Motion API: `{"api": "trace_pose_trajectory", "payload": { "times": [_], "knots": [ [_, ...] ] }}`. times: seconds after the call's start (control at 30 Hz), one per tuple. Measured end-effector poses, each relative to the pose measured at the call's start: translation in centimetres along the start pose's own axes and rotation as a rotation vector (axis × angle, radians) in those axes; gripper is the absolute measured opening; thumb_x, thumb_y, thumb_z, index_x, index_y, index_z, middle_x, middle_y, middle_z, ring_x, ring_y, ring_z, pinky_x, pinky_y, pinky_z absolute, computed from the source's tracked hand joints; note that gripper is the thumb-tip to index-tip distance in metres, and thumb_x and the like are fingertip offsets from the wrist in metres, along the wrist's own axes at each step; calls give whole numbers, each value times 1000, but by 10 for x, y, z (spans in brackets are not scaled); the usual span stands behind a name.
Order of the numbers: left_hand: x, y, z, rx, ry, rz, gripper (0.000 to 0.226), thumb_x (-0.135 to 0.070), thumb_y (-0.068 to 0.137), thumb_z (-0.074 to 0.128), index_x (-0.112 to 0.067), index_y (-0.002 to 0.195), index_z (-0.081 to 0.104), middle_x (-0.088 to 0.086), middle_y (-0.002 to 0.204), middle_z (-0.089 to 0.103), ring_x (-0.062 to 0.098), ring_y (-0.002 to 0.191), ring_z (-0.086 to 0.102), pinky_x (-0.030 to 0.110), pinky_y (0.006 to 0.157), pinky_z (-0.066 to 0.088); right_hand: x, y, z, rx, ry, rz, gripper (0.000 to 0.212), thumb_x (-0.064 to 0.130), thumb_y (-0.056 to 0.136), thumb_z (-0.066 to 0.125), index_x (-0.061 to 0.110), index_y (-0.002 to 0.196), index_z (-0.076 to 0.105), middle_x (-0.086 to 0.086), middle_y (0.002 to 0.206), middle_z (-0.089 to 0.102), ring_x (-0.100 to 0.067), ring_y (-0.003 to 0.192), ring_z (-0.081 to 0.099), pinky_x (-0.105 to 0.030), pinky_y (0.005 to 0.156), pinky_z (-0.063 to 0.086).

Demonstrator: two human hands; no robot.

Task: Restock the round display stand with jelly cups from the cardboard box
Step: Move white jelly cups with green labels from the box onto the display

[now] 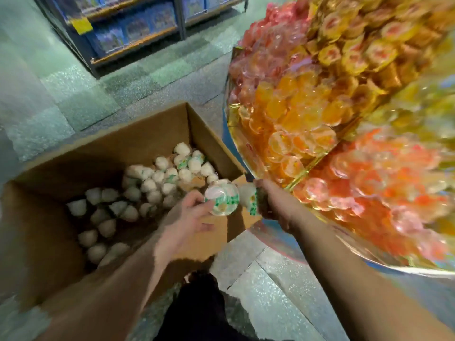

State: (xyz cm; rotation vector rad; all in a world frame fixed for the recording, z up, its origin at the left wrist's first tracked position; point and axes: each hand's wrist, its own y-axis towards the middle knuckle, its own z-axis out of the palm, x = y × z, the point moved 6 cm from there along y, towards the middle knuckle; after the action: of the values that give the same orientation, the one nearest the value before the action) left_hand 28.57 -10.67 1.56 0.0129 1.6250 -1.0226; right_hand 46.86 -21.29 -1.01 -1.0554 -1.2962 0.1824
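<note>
An open cardboard box [73, 168] stands on the floor at the left, with several white jelly cups [147, 185] in its bottom. My left hand [187, 217] holds one white and green jelly cup [221, 200] above the box's right side. My right hand [268, 203] grips another white and green cup [248, 200] just beside it, over the box's right flap. The round display stand [236, 134] fills the right side, its tiers piled with orange, yellow and red jelly cups [295, 114]. The frame is blurred by motion.
A blue shelf unit [133, 33] with packaged goods stands at the back across a speckled tiled floor [61, 94]. My dark trouser leg and shoe [199, 303] show at the bottom, between the box and the stand's base.
</note>
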Motion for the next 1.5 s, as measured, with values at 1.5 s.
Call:
{"api": "trace_pose_trajectory", "payload": {
  "times": [1.5],
  "knots": [
    [55,-134,885,700,310,-30,25,-9,97,56,-16,76,44,-3,64,57,8,59,58,24,61,35,-261,-272,-798,-742,546,-5,48,47,84,70,17,121,61,-4,113,69,-15,91,64,-26,62,48]
  ]
}}
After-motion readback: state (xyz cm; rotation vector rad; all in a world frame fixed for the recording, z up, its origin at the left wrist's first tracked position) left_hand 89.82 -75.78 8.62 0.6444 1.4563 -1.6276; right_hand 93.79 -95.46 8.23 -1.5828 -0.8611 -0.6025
